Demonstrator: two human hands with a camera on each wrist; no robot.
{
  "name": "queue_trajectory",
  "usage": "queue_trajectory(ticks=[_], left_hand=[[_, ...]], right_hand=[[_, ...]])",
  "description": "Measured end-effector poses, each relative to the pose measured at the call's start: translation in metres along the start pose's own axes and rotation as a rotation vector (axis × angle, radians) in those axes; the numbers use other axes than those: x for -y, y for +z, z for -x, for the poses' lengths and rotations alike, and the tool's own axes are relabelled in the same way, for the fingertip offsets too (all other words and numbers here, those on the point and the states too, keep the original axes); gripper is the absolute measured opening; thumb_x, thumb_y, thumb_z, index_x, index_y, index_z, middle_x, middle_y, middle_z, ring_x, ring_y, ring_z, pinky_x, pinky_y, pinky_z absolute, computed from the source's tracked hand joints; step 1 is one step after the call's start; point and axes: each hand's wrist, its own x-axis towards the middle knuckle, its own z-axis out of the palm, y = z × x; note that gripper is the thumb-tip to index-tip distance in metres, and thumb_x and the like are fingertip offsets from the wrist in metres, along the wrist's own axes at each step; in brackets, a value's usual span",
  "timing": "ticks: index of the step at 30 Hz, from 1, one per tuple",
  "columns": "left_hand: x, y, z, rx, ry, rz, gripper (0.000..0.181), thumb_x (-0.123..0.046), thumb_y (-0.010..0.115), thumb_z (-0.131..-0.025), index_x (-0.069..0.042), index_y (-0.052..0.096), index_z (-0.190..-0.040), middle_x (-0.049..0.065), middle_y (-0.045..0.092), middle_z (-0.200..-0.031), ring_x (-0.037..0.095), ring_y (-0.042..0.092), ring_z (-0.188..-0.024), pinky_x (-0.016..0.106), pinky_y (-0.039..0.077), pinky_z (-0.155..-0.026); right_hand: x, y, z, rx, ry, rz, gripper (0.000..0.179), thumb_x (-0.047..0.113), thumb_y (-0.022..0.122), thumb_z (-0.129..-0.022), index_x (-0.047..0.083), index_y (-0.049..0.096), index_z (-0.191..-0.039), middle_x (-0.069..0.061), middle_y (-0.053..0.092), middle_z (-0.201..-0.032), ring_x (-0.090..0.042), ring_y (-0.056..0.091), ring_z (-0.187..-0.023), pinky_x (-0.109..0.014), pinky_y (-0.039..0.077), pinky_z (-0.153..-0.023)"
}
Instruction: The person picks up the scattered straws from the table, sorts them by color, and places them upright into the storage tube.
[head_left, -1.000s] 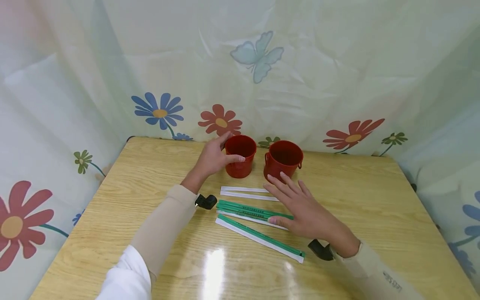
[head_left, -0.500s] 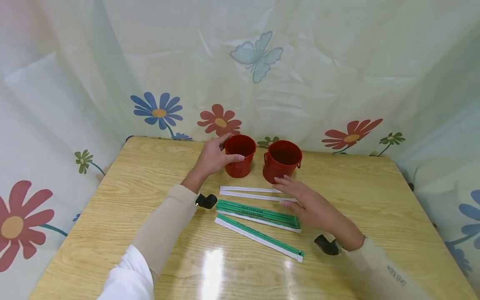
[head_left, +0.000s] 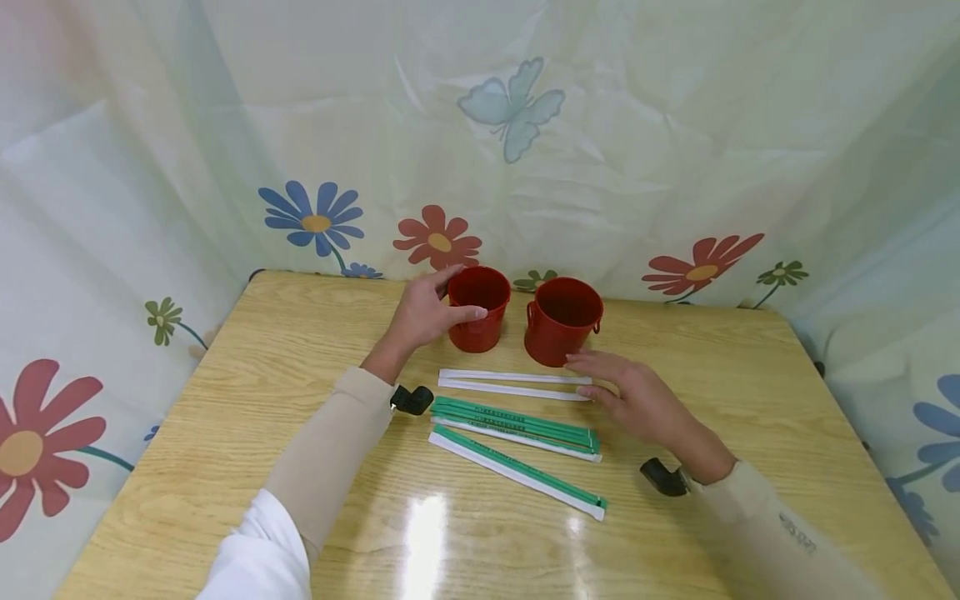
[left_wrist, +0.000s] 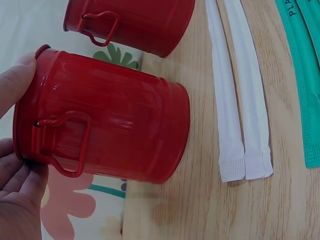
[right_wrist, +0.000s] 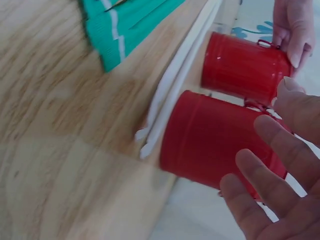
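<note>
My left hand (head_left: 427, 315) holds the left red bucket (head_left: 474, 333) by its upper part, thumb across the near side and fingers at the far side. In the left wrist view this bucket (left_wrist: 115, 115) shows a wire handle on its side. Beside it on the right stands a second red bucket (head_left: 555, 337), upright like the first. My right hand (head_left: 645, 400) hovers with its fingers extended near the right ends of two slim white paper-wrapped packets (head_left: 510, 389). The right wrist view shows its spread fingers (right_wrist: 272, 180) in front of the second bucket (right_wrist: 210, 140), holding nothing.
Several long green paper-wrapped packets (head_left: 525, 425) lie closer to me, some with white edges; one green and white pair (head_left: 517, 471) slants apart. A flowered curtain (head_left: 600, 167) hangs behind the wooden table (head_left: 300, 358).
My right hand has drawn back from above the green packets, to the right, uncovering the packets' right ends. My left hand stays on the left bucket.
</note>
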Motion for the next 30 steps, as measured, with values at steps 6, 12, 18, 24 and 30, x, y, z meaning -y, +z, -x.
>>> queue_trajectory(ticks=[6,12,18,24,30], left_hand=[[0.0,-0.001,0.001,-0.001,-0.009,0.014,0.08,-0.036,0.083,-0.078,-0.017,0.047,-0.147,0.001,0.058,-0.139,0.024,0.054,-0.131,0.04,0.057,-0.095],[-0.001,-0.002,0.001,0.004,-0.011,0.021,0.081,-0.036,0.083,-0.078,-0.017,0.046,-0.148,0.001,0.057,-0.14,0.024,0.053,-0.132,0.041,0.057,-0.096],[0.0,-0.003,0.001,-0.005,-0.015,0.015,0.08,-0.037,0.084,-0.078,-0.018,0.047,-0.147,0.001,0.057,-0.14,0.024,0.054,-0.131,0.041,0.057,-0.096],[0.001,-0.002,0.0,-0.002,-0.005,0.021,0.079,-0.036,0.084,-0.078,-0.017,0.048,-0.146,0.001,0.058,-0.139,0.024,0.055,-0.13,0.041,0.057,-0.096],[-0.001,-0.002,0.001,-0.002,-0.013,0.023,0.078,-0.034,0.084,-0.078,-0.018,0.048,-0.146,0.001,0.058,-0.14,0.024,0.055,-0.13,0.041,0.057,-0.096]], right_hand=[[-0.014,0.004,-0.003,-0.063,-0.03,0.0,0.039,0.007,0.075,-0.084,0.007,0.069,-0.123,-0.012,0.069,-0.127,-0.036,0.062,-0.123,-0.055,0.051,-0.1],[-0.025,0.012,-0.004,-0.102,-0.013,0.004,0.032,0.005,0.076,-0.083,0.005,0.073,-0.114,-0.012,0.073,-0.116,-0.035,0.066,-0.112,-0.055,0.054,-0.094],[-0.031,0.019,-0.007,-0.091,0.017,-0.031,0.024,0.003,0.075,-0.083,0.004,0.075,-0.107,-0.009,0.075,-0.106,-0.029,0.068,-0.103,-0.052,0.056,-0.091],[-0.033,0.025,-0.009,-0.074,0.023,-0.034,0.019,0.002,0.075,-0.083,0.007,0.076,-0.102,-0.006,0.075,-0.099,-0.02,0.066,-0.088,-0.042,0.058,-0.08],[-0.031,0.028,-0.011,-0.054,0.019,0.009,0.016,0.007,0.078,-0.082,0.009,0.077,-0.098,-0.003,0.075,-0.095,-0.015,0.065,-0.085,-0.037,0.058,-0.078]])
